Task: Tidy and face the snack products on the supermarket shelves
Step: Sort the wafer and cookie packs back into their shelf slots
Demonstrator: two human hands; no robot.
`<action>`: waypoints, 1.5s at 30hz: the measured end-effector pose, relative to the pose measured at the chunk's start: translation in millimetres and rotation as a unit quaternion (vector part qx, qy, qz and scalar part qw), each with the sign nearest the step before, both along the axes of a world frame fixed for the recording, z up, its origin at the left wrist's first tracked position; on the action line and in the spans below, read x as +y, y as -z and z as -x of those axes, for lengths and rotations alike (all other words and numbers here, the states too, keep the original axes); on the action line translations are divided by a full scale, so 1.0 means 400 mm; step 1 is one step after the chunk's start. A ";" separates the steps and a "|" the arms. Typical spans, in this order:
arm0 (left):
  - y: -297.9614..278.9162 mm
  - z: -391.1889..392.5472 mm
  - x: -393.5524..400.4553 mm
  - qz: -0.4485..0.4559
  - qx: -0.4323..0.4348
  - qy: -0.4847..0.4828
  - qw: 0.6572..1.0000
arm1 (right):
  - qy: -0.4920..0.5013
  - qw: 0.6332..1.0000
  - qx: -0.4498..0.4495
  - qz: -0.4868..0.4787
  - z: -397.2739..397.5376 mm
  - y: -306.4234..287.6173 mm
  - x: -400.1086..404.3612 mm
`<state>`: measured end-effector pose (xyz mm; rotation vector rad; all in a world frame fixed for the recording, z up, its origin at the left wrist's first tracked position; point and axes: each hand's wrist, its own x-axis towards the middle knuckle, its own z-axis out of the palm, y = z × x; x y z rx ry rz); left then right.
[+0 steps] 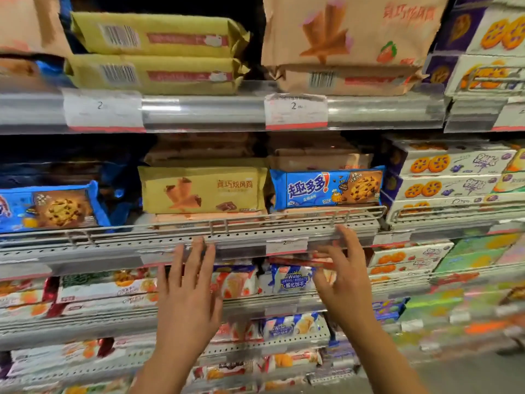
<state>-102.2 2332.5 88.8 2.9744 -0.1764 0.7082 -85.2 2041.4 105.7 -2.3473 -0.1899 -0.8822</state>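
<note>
Supermarket shelves (204,110) stacked with snack packs fill the view — pale boxes of jam biscuits (449,177) piled at right, a peach cone-wafer bag (349,29) on the top tier beside two flat yellow packs (159,52). On the middle tier, behind a low wire rail (255,218), a yellow wafer pack (203,190) faces forward, touching a blue chocolate-chip cookie pack (326,187); another blue cookie pack (48,207) sits well to the left. A person's left hand (189,291) and right hand (341,277), apart, fingers spread and holding nothing, are raised in front of the shelf lip below — contact unclear. Wafer biscuit packs (292,280) line the lower tier.
</note>
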 end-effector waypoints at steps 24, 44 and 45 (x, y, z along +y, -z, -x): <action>-0.054 -0.019 0.019 0.028 -0.029 0.042 0.998 | 0.113 0.505 0.218 -0.827 -0.126 0.175 -0.005; -0.055 -0.020 0.005 0.022 -0.057 0.024 0.998 | 0.101 0.688 0.271 -0.666 -0.176 0.222 -0.088; -0.056 -0.020 0.004 0.022 -0.058 0.023 0.998 | 0.096 0.692 0.269 -0.663 -0.169 0.231 -0.091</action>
